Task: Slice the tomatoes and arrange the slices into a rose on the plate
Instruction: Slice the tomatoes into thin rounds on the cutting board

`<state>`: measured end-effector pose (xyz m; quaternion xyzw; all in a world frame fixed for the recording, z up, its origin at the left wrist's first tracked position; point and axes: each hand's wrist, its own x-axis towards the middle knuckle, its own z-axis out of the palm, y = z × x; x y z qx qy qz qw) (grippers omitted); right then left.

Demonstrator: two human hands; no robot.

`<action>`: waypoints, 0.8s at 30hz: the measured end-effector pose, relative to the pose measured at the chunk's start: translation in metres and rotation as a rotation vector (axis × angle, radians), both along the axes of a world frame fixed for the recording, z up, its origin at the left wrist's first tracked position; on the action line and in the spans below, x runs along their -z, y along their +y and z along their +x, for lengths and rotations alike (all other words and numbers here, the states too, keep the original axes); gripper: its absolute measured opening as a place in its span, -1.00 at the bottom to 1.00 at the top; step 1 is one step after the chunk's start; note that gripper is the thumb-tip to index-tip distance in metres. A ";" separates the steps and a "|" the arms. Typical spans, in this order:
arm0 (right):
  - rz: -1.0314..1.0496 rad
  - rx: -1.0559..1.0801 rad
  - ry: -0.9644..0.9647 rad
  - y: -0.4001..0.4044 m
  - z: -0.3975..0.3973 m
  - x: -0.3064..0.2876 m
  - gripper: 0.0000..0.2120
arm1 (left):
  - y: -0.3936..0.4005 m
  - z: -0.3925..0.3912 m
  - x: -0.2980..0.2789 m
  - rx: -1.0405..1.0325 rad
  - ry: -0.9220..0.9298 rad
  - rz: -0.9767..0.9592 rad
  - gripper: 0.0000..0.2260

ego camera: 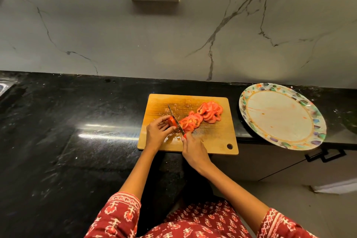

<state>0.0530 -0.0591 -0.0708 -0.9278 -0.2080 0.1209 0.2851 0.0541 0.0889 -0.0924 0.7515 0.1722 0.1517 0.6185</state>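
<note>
Your left hand (157, 131) curls its fingers over the tomato end piece (171, 121), pinning it on the wooden cutting board (212, 137). Your right hand (193, 149) is wrapped tight on the knife (176, 118) handle, forefinger along the top, blade angled down against the cut face. Cut tomato slices (201, 115) fan to the right across the board. The plate (280, 116) sits well apart at right on the black counter (67, 121), overhanging its edge
</note>
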 end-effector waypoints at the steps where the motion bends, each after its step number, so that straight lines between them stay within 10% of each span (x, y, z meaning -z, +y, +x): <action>1: -0.007 0.001 0.002 -0.001 -0.001 0.000 -0.78 | 0.000 0.000 0.001 -0.005 0.003 -0.007 -0.56; 24: 0.021 0.028 0.085 0.014 0.012 -0.009 -0.76 | -0.007 -0.001 0.008 -0.041 -0.032 0.023 -0.65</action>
